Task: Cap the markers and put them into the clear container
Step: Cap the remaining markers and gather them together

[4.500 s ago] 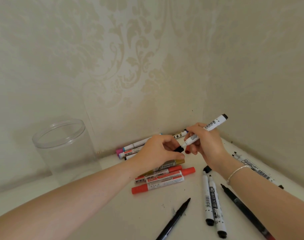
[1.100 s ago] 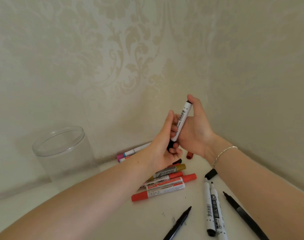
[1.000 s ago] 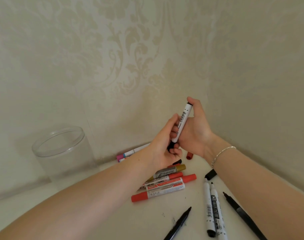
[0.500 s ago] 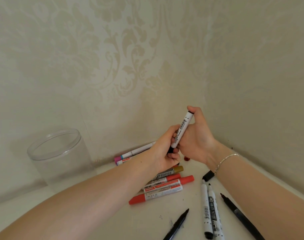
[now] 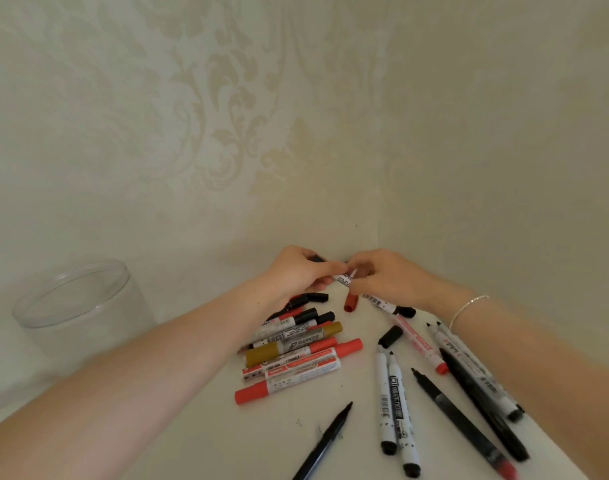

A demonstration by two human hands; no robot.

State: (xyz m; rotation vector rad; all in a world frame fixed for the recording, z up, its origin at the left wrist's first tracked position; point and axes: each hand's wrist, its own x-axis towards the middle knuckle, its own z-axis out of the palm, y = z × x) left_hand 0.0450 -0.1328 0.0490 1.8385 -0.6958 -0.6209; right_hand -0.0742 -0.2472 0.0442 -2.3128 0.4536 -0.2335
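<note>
Scattered markers [image 5: 296, 372] (mid-table) beside clear container [image 5: 78, 306]

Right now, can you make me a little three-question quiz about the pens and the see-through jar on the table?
1. True or false: the clear round plastic container already has markers in it.
2. Which colour is the loose cap lying just below the two hands: A red, B green, C blue?
3. Fill in: the left hand and right hand both hold a small white ____ between them.

Key: 1 false, it looks empty. 2 A. 3 marker.
</note>
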